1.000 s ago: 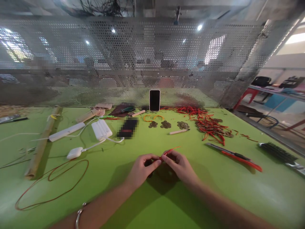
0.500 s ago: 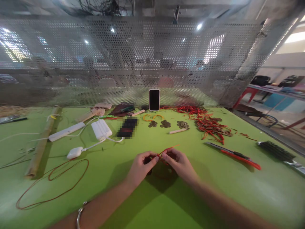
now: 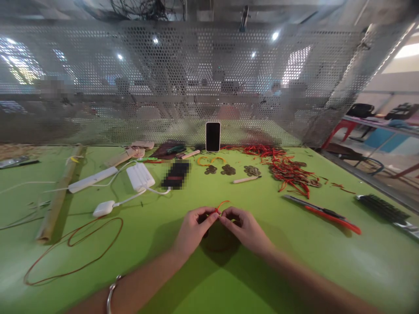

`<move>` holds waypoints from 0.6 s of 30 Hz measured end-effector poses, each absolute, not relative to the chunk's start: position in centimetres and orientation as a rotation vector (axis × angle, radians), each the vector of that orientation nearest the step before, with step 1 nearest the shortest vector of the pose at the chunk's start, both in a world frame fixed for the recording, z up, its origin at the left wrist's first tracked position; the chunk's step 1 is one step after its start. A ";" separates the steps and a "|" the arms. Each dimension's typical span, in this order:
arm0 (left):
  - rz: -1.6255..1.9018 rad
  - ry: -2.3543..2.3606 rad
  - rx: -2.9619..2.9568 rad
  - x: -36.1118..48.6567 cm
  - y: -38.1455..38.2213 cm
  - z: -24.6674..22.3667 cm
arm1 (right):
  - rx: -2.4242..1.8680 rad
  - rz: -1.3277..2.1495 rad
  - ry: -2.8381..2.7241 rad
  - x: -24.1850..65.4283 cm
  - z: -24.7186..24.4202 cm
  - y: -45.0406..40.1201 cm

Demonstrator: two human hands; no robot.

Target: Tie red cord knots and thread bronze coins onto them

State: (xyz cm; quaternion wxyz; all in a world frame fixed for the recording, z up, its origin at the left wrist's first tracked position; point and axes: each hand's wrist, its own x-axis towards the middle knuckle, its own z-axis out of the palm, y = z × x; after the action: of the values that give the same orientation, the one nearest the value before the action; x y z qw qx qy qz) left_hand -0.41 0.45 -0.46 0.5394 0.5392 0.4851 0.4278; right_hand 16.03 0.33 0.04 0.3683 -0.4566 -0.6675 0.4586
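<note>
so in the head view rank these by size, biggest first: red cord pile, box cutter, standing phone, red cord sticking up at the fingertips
1. Red cord pile
2. Box cutter
3. Standing phone
4. Fingertip cord, visible part only

Matt-looking red cord, smooth green tabletop, perforated metal screen, shiny metal bracelet
</note>
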 end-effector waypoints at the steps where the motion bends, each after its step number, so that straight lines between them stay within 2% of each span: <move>1: 1.030 1.155 1.279 -0.4 0.5 -0.5 | -1.164 1.174 -1.722 16.0 0.1 0.4; 18: 0.925 1.004 1.280 -0.5 -0.3 0.0 | -1.017 1.429 -1.570 16.6 -0.5 1.2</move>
State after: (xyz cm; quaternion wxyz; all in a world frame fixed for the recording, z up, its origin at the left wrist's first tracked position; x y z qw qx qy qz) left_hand -0.53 -0.28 -0.01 0.5931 0.5507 0.4318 0.3981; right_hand 16.62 1.25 -0.49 0.3837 -0.3991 -0.6157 0.5607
